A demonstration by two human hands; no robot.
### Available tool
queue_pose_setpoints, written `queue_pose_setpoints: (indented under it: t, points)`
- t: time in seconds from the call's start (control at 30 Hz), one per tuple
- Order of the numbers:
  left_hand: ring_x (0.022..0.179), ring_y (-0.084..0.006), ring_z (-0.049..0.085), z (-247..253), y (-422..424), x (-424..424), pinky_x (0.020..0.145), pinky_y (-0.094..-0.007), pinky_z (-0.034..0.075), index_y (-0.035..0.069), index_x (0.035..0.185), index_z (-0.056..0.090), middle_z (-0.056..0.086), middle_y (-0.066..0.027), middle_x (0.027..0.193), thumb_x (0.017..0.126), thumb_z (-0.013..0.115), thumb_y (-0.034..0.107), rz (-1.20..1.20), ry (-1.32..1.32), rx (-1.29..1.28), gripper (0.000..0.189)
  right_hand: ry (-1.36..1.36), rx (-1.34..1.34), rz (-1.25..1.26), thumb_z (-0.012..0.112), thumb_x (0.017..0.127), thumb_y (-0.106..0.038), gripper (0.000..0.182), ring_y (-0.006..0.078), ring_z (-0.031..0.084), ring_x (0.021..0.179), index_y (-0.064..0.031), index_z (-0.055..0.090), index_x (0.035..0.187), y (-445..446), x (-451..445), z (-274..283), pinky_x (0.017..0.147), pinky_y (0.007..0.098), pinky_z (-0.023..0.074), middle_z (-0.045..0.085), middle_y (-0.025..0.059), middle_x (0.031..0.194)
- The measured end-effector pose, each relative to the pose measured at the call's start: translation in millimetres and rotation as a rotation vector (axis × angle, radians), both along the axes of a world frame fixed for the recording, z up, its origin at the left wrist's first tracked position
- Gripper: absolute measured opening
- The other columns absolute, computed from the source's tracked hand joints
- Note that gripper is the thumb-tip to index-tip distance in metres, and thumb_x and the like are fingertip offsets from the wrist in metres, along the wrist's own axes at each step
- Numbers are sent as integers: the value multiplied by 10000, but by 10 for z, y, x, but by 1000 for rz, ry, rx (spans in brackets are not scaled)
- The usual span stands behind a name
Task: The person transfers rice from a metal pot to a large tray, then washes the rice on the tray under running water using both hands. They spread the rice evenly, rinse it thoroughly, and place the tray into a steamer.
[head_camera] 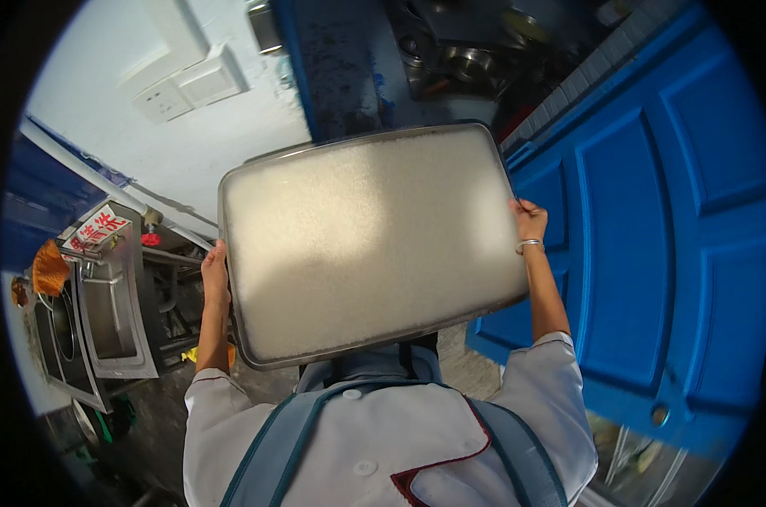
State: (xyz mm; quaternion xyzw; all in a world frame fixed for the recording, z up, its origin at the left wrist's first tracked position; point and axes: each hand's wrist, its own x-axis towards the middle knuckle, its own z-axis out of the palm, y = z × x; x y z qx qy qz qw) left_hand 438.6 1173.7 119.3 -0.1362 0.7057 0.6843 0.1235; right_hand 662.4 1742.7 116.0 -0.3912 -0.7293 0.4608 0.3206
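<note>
A large rectangular metal tray [280,364] spans the middle of the view, filled nearly to its rim with white grains that look like rice [370,241]. My left hand [215,269] grips its left short side, thumb at the rim. On the opposite side, my right hand [530,218] holds the right edge, with a silver-coloured bangle on the wrist. The tray is held in front of my body, its right side turned slightly away from me. Sunlight falls across part of the grains. The fingers beneath the tray are hidden.
A blue panelled door [624,253] stands close on the right. To the left are a stainless steel sink [110,317], a white pipe [104,180] and a red valve handle [150,239]. A white wall [231,133] lies ahead left; metal pans [468,62] sit in shadow beyond the tray.
</note>
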Motion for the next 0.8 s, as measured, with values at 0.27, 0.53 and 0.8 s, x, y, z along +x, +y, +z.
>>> queue_pose_setpoints:
  t: [0.27,0.53,0.8]
  points:
    - [651,-67,500,42,1503,408,593,-209,392,58,795,592,571,16,736,862,546,334,244,-2,22,288,-123,96,162,732,671,-181,323,141,589,664,53,644,875,1884,-992,-153,645,267,470,659,125,770]
    - [585,-48,447,-157,2902,469,535,-208,369,59,749,565,540,31,672,874,532,320,461,-26,34,291,-228,199,394,701,701,-166,297,149,590,692,51,641,895,3159,-2096,-101,672,254,466,658,117,807]
    - [589,-53,409,-218,4060,-242,545,-222,346,77,698,521,479,45,642,873,536,311,591,-172,4,292,-285,207,486,706,694,-212,351,174,602,713,40,638,928,4250,-3329,-376,698,277,468,655,128,841]
